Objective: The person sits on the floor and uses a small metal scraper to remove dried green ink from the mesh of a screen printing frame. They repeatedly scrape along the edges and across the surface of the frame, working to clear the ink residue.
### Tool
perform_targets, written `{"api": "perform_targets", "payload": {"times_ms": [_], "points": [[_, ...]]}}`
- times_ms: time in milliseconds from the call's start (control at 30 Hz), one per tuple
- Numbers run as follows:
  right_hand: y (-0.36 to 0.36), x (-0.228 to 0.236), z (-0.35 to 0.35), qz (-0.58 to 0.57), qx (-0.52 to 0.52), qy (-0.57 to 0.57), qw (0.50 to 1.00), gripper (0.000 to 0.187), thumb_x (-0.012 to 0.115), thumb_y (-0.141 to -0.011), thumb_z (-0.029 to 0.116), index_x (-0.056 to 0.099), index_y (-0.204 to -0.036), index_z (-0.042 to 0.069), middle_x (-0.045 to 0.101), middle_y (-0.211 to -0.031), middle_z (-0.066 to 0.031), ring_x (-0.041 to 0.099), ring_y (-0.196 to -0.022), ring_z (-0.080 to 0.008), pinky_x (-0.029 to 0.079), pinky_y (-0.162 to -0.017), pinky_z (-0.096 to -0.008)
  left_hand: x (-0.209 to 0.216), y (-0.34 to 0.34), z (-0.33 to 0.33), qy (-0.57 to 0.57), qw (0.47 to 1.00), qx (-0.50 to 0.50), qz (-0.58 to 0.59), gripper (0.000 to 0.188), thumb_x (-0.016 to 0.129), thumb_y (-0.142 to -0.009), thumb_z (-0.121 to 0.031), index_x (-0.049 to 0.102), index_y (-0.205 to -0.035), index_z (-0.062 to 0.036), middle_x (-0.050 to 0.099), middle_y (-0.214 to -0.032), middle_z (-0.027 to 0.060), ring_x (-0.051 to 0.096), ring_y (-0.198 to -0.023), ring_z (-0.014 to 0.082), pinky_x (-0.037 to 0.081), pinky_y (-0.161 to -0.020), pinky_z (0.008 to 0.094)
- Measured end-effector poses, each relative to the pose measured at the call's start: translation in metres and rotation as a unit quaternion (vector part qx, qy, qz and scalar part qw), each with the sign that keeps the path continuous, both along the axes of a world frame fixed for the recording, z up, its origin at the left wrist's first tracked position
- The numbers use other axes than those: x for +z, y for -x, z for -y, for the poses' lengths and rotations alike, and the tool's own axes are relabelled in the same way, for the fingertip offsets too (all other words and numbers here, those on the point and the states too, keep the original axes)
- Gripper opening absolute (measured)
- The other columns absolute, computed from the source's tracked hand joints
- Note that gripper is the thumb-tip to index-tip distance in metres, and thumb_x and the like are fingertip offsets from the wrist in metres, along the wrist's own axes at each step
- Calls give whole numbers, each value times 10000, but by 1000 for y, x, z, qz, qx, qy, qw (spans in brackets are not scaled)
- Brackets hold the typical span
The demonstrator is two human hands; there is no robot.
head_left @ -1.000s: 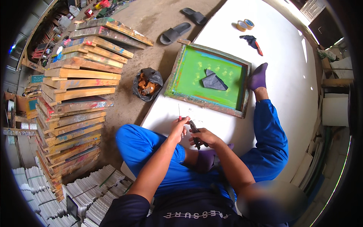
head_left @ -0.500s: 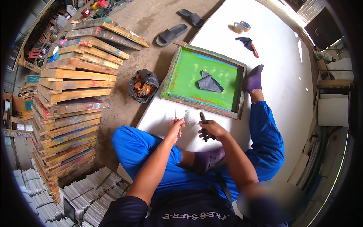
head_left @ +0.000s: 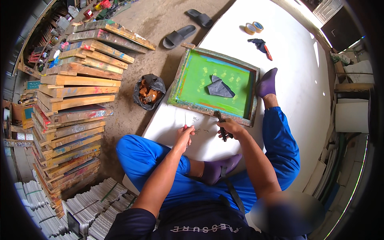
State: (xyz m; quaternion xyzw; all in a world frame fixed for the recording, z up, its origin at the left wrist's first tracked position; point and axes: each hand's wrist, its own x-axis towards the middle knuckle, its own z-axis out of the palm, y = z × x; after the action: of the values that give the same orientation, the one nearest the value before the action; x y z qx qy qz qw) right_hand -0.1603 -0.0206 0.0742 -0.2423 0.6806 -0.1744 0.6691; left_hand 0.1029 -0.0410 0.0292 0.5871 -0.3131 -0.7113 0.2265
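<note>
Near the left edge of the white platform [head_left: 296,132], the fingers of our left hand [head_left: 183,138] are curled closed around a slim red-handled tool [head_left: 185,127], its shaft pointing away from us. Our right hand [head_left: 231,129] has its fingers wrapped round a black plier-like tool [head_left: 222,125]; whether its tip touches the green screen's wooden frame [head_left: 200,109], we cannot tell. Small dark bits [head_left: 196,119] lie between our hands.

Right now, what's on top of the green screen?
A grey cloth lies on the green screen, yellow marks showing around it. Whatever the cloth covers can't be seen.
</note>
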Motion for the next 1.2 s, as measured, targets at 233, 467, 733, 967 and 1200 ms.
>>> {"api": "perform_targets", "payload": {"times_ms": [233, 467, 733, 967, 1200], "points": [[0, -2, 4, -14, 11, 15, 1000, 341, 602, -958, 217, 585, -1032, -115, 648, -768, -207, 691, -610, -299, 528, -406, -416, 0, 4, 1, -6, 1000, -4, 8, 371, 691, -923, -365, 668, -967, 3, 642, -802, 64, 457, -389, 88, 347, -345, 254], [-11, -5, 2, -114, 27, 18, 993, 323, 585, -931, 231, 618, -1003, -82, 652, -714, -154, 661, -538, -236, 470, -369, -388, 0, 8, 1, -5, 1000, -10, 4, 372, 683, -926, -366, 665, -969, 3, 631, -800, 59, 454, -395, 88, 345, -351, 258], [-35, 16, 2, -256, 36, 5, 966, 371, 550, -908, 262, 651, -1026, -75, 698, -804, -224, 698, -636, -300, 550, -595, -418, 4, 7, 2, -19, 1000, -15, -8, 397, 688, -923, -366, 657, -1004, 22, 635, -843, 79, 445, -407, 89, 344, -367, 260], [-33, -35, -20, -302, 9, 96, 949, 402, 567, -912, 308, 670, -1041, -59, 701, -936, -290, 687, -911, -434, 533, -820, -495, 5, 6, 6, -10, 1000, -22, -3, 393, 696, -922, -354, 656, -1026, 24, 644, -868, 83, 453, -430, 83, 365, -388, 250], [-64, -8, -43, -95, 63, 111, 987, 328, 637, -931, 282, 624, -843, -35, 648, -632, -94, 635, -501, -165, 507, -459, -319, 12, 1, -1, 13, 999, -26, -36, 326, 696, -947, -318, 686, -1065, -14, 677, -878, 73, 455, -420, 67, 355, -368, 239]]}}
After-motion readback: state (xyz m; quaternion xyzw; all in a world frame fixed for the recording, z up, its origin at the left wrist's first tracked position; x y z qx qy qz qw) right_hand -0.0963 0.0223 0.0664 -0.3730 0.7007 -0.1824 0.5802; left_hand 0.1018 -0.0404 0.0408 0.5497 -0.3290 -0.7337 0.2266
